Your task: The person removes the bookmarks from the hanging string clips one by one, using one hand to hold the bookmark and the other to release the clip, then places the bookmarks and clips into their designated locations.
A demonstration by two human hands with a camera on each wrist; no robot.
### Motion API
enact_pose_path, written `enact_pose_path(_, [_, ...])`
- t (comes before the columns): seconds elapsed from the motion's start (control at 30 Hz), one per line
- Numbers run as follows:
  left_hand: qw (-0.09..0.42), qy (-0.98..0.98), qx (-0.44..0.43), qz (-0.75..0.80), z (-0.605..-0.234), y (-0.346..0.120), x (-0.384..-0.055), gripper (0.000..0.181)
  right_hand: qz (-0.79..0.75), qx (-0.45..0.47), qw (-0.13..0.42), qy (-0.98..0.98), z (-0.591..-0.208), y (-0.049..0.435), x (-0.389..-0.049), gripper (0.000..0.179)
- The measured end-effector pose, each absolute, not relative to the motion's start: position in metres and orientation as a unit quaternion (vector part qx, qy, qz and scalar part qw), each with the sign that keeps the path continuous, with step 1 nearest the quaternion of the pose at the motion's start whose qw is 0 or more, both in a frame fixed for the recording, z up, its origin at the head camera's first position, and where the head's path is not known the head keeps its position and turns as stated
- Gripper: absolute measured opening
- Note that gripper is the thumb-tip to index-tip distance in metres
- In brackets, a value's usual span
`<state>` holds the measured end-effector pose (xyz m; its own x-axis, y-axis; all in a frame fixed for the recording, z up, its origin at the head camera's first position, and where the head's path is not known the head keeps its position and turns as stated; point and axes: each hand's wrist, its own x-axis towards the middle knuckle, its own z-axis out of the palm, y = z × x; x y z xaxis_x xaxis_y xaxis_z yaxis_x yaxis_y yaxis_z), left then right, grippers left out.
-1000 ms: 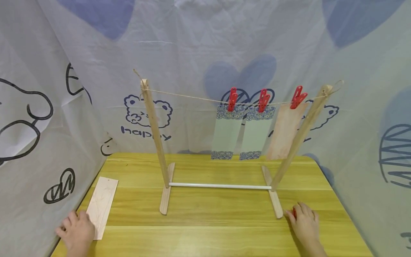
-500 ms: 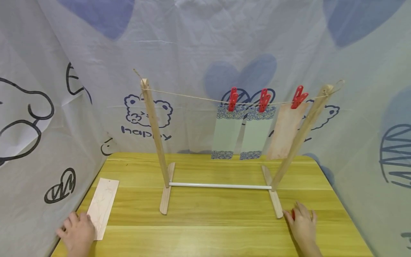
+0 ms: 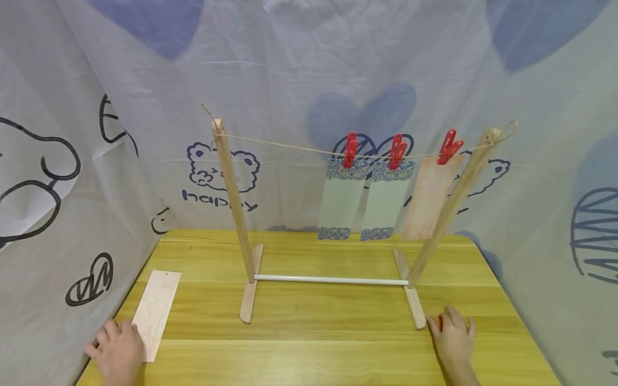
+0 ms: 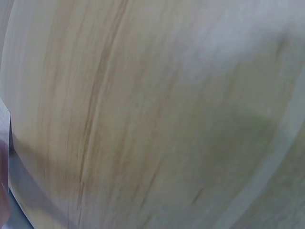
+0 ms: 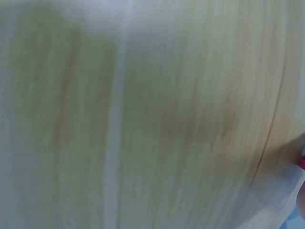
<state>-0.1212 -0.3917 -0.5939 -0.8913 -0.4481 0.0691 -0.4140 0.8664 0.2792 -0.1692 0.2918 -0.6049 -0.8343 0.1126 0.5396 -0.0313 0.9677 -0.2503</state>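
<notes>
The pale card lies on the worktop, left of the rack, well apart from its left foot. The left hand covers the card's near left side, palm down, fingers slightly bent; whether it pinches the card or only presses it, I cannot tell. A card this thin is probably best taken between thumb and fingertips right at an edge, without creasing it.

Just right of the rack's right foot, the right hand holds a red clip between thumb and fingers, fairly narrow. Most of the clip is hidden, so which way its mouth points cannot be told; gripping it by its handle ends would make it easier to squeeze. That hand should come up clear of the foot, since a knock could set the hung cards swinging.
</notes>
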Motion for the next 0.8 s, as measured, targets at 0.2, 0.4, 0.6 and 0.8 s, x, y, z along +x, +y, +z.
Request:
enact_pose_path(0.2, [0.087, -0.964, 0.219, -0.125, -0.5978, -0.391, -0.1193, 0.02, 0.126, -0.034, 0.281, -0.951, -0.608, 0.2911, -0.1692, 0.034])
enact_pose_path(0.4, [0.088, -0.964, 0.219, -0.121, -0.5982, -0.3899, -0.1196, 0.02, 0.129, -0.04, 0.275, -0.952, -0.6079, 0.2906, -0.1682, 0.035])
enact_pose_path(0.6, [0.058, -0.964, 0.228, -0.122, -0.5957, -0.389, -0.12, 0.021, 0.13, -0.04, 0.276, -0.951, -0.6081, 0.2899, -0.1675, 0.035])
enact_pose_path(0.8, [0.054, -0.968, 0.218, -0.113, -0.5957, -0.3882, -0.1202, 0.021, 0.131, -0.04, 0.292, -0.947, -0.6114, 0.2907, -0.1674, 0.035])
